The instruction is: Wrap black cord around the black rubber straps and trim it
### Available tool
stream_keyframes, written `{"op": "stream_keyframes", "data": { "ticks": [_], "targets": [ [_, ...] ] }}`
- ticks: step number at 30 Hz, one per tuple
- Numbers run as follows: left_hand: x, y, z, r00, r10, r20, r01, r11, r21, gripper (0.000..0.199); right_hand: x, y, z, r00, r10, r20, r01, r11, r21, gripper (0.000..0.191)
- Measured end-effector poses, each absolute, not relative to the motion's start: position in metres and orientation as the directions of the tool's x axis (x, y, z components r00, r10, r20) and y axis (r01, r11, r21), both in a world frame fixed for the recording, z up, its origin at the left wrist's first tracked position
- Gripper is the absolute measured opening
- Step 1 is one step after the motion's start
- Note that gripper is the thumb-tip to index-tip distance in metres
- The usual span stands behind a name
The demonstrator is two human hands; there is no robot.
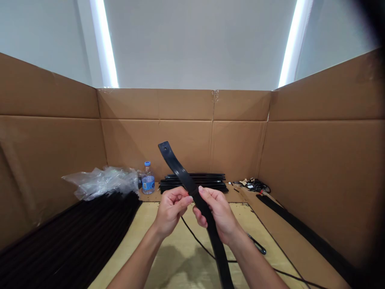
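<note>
While the right hand (219, 212) is clamped around a long, flat, black strip (213, 228), thumb in front and fingers behind, the left hand (171, 208) pinches the strip's left edge with thumb and forefinger together. The strip slants between the hands above a pale yellow work board (135, 245), its matte lower part running out of view and its glossy far end curving up to the left, with a small hole near the tip. Beneath it, a thin black cord (197, 239) crosses the board; a slim, dark-handled tool (258, 244) lies by the right forearm. Long black lengths (90, 228) lie side by side at the left, and a single dark band (300, 226) stretches along the right. Farther back are crumpled clear plastic bags (105, 182), a blue-capped clear bottle (148, 180), a stack of black strips (210, 182) and a black tangle (255, 185), before a brown cardboard wall (180, 132).
</note>
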State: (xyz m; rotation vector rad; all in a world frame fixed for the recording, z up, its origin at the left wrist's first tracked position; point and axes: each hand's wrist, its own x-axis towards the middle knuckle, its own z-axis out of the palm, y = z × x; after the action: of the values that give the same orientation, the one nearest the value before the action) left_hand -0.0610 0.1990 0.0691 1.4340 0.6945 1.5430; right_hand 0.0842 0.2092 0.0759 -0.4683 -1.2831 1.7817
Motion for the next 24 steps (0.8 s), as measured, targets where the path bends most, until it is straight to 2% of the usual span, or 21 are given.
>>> {"op": "stream_keyframes", "data": {
  "ticks": [5,15,24],
  "targets": [
    [-0.059,0.198,0.069,0.063,0.874,0.481,-0.243,-0.454,0.857,0.037,0.081,0.208,0.078,-0.504,0.845,0.179,-0.398,-0.044,-0.916,0.051],
    [-0.064,0.207,0.061,0.050,0.865,0.499,-0.262,-0.470,0.843,0.037,0.084,0.213,0.076,-0.503,0.805,0.316,-0.356,0.140,-0.924,0.049],
    [-0.057,0.208,0.055,-0.012,0.879,0.477,-0.239,-0.466,0.852,0.040,0.078,0.212,0.073,-0.441,0.868,0.229,-0.354,0.066,-0.933,0.051]
  ]
}}
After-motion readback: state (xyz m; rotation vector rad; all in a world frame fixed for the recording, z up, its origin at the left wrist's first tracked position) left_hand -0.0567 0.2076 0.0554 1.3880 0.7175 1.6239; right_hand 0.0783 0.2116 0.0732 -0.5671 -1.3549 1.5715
